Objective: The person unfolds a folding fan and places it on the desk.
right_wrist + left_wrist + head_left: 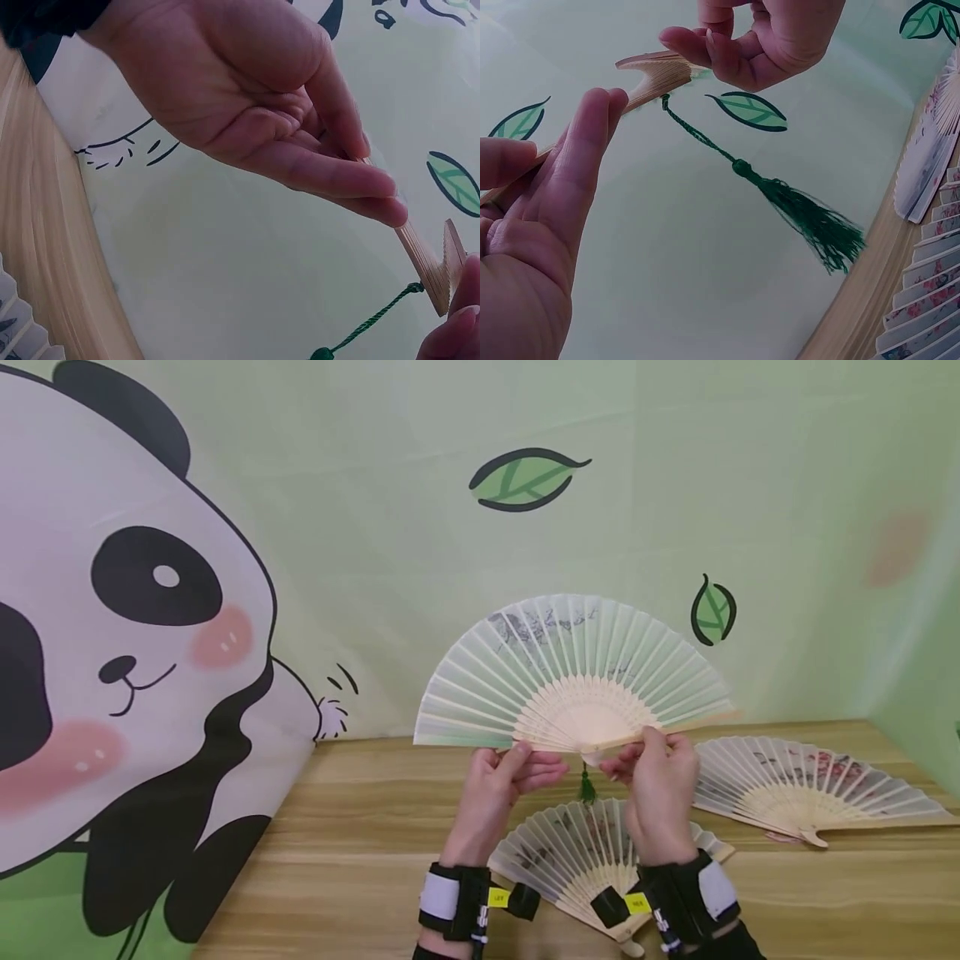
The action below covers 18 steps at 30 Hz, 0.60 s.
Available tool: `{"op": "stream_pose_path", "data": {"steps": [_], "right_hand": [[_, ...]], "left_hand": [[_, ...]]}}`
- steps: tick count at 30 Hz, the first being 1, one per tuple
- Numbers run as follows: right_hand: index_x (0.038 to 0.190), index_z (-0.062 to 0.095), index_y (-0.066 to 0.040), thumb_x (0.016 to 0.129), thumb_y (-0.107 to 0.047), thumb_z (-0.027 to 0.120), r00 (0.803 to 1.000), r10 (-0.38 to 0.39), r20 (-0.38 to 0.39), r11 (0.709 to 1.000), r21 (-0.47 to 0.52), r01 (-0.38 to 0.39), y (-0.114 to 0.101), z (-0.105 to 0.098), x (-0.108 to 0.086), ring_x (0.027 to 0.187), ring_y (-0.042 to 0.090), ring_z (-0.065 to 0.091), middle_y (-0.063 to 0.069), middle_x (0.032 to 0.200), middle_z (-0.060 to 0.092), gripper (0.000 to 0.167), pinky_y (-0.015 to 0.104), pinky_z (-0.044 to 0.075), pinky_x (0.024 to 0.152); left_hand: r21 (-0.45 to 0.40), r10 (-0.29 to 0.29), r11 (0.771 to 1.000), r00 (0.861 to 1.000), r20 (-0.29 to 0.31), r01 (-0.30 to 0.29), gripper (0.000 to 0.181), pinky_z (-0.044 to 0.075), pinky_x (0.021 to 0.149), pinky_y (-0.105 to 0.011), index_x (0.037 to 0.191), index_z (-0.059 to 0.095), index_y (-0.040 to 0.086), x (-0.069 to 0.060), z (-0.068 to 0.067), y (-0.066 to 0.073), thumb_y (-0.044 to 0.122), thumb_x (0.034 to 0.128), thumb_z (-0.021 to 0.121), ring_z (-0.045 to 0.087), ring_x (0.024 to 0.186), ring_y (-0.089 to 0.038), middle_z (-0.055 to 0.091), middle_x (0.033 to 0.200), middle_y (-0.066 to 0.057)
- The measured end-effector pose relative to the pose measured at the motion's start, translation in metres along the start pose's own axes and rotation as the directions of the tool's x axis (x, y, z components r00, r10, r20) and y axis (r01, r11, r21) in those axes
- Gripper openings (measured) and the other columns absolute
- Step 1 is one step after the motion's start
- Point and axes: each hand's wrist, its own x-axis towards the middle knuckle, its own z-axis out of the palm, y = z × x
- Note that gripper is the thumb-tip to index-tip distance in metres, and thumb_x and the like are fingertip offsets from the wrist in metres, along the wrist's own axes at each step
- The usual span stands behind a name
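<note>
Both hands hold up a spread folding fan (660,677), pale green and white with dark printed branches and light wooden ribs. With thumb and fingers, the left hand (491,793) pinches its left edge stick. The right hand (663,789) pinches the right edge stick close to the pivot. From the pivot hangs a dark green tassel (810,217), free of both hands. In the left wrist view, the right hand's curled fingertips are beside the wooden pivot end (649,79).
A second spread fan (555,835) with a printed pattern lies on the wooden table (360,835) below the hands, partly hidden by the right hand and wrist. A third fan (810,777) with red flowers lies to the right. Behind hangs a green panda backdrop (360,527).
</note>
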Motion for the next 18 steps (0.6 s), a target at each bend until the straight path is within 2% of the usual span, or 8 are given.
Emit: {"op": "stream_pose_path", "data": {"steps": [5, 9, 12, 18], "right_hand": [[0.103, 0.036, -0.007, 0.106, -0.016, 0.039, 1.0, 0.006, 0.021, 1.0, 0.018, -0.007, -0.001, 0.002, -0.001, 0.051, 0.014, 0.06, 0.004, 0.073, 0.052, 0.009, 0.025, 0.052, 0.053], [0.104, 0.035, -0.007, 0.105, -0.015, 0.039, 0.999, -0.001, 0.035, 0.999, 0.033, 0.0, -0.003, 0.005, 0.0, 0.052, 0.014, 0.061, 0.004, 0.075, 0.052, 0.009, 0.025, 0.052, 0.054], [0.105, 0.034, -0.008, 0.105, -0.015, 0.039, 0.999, 0.007, 0.035, 1.0, 0.019, -0.007, -0.002, 0.007, -0.001, 0.053, 0.014, 0.063, 0.004, 0.075, 0.052, 0.009, 0.025, 0.053, 0.055], [0.106, 0.032, -0.007, 0.104, -0.014, 0.038, 0.999, -0.006, 0.033, 1.0, -0.009, 0.006, 0.01, 0.008, -0.006, 0.057, 0.016, 0.067, 0.003, 0.072, 0.054, 0.009, 0.027, 0.054, 0.056]], "left_hand": [[-0.008, 0.026, 1.0, 1.0, 0.002, -0.026, 0.037, 0.053, 0.088, -0.044, 0.105, 0.059, -0.018, 0.0, 0.0, 0.002, 0.018, 0.104, 0.05, 0.071, 0.09, -0.031, 0.07, 0.095, -0.023], [0.001, 0.038, 0.999, 0.999, -0.008, -0.038, 0.037, 0.052, 0.088, -0.044, 0.105, 0.059, -0.017, 0.002, 0.001, 0.005, 0.019, 0.104, 0.05, 0.069, 0.093, -0.036, 0.07, 0.095, -0.023], [0.014, 0.026, 1.0, 0.999, -0.038, -0.026, 0.036, 0.052, 0.089, -0.044, 0.104, 0.06, -0.015, 0.001, 0.0, 0.005, 0.019, 0.1041, 0.05, 0.069, 0.093, -0.038, 0.07, 0.095, -0.023], [0.019, 0.003, 1.0, 0.996, -0.088, -0.002, 0.032, 0.053, 0.088, -0.043, 0.106, 0.056, -0.014, -0.002, -0.005, 0.002, 0.017, 0.1046, 0.048, 0.07, 0.091, -0.032, 0.069, 0.095, -0.024]]}}
